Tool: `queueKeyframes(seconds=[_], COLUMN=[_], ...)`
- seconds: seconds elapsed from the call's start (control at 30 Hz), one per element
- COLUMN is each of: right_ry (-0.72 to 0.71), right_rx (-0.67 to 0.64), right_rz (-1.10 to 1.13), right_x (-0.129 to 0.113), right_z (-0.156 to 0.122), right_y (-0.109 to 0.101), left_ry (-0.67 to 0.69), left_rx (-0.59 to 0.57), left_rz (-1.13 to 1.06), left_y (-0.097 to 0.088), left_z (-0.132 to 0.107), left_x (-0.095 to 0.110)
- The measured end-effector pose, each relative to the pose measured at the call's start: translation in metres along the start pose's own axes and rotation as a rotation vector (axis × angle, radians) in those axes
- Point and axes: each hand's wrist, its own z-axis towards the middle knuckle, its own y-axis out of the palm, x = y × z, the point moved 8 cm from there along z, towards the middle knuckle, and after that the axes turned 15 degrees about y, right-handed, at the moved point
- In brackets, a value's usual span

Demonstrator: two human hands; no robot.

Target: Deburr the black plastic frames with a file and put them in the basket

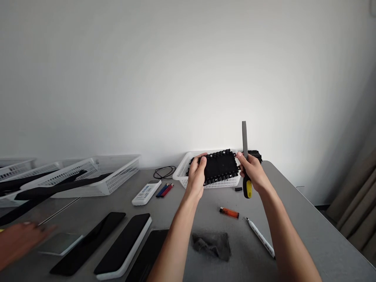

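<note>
My left hand (196, 175) is closed around the left end of a flat black plastic part (221, 165) with knobbed long edges, held up in front of a white mesh basket (183, 166). Between the fingers of my right hand (254, 171) stands a file (244, 137), its grey blade upright and its black-and-yellow handle pointing down. My right thumb and fingertips are also at the part's right end; whether they touch it I cannot tell. More black pieces (255, 155) lie behind my right hand. A small black cap (238, 189) rests on the table below.
An orange lighter (229, 212), a white marker (261, 237) and a dark cloth (212, 245) lie nearby. Left are two lighters (165, 190), a white device (147, 192), a black cable (164, 172), several dark panels (123, 246) and baskets (123, 172). Another person's blurred hand (23, 239) reaches in.
</note>
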Motion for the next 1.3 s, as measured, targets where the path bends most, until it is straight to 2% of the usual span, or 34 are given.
queueKeyframes(seconds=[0.1,0.2,0.3,0.43,0.53,0.63,0.77,0.87,1.07,1.17,1.3], right_ry=[0.065,0.076,0.025,-0.081,-0.152,-0.187,-0.217,-0.214,-0.24,-0.247,-0.228], right_rx=[-0.131,-0.145,-0.023,0.089,0.073,0.091,0.236,0.222,0.084,0.125,0.245], right_rz=[0.03,0.051,0.04,-0.084,-0.232,-0.333,-0.36,-0.382,-0.532,-0.634,-0.75], right_x=[-0.001,-0.002,-0.004,-0.011,-0.018,-0.022,-0.028,-0.027,-0.021,-0.016,-0.01], right_z=[-0.006,-0.008,-0.005,-0.007,-0.013,-0.02,-0.025,-0.026,-0.037,-0.041,-0.04], right_y=[0.009,0.012,0.004,-0.002,0.005,0.008,-0.001,0.0,0.035,0.05,0.055], left_ry=[-0.101,-0.1,-0.058,-0.041,0.015,0.082,0.174,0.207,0.146,0.156,0.147], left_rx=[0.112,0.108,-0.042,-0.372,-0.458,-0.417,-0.277,-0.169,-0.069,-0.053,-0.057], left_rz=[-0.124,-0.14,-0.056,0.095,0.171,0.24,0.337,0.341,0.214,0.186,0.171], left_y=[-0.002,-0.005,-0.001,0.02,0.032,0.032,0.018,0.009,0.009,0.009,0.007], left_z=[-0.001,0.001,0.003,-0.007,-0.014,-0.012,-0.002,0.002,0.0,0.0,0.001], left_x=[-0.008,-0.003,0.011,0.019,0.017,0.011,0.008,0.01,0.016,0.02,0.018])
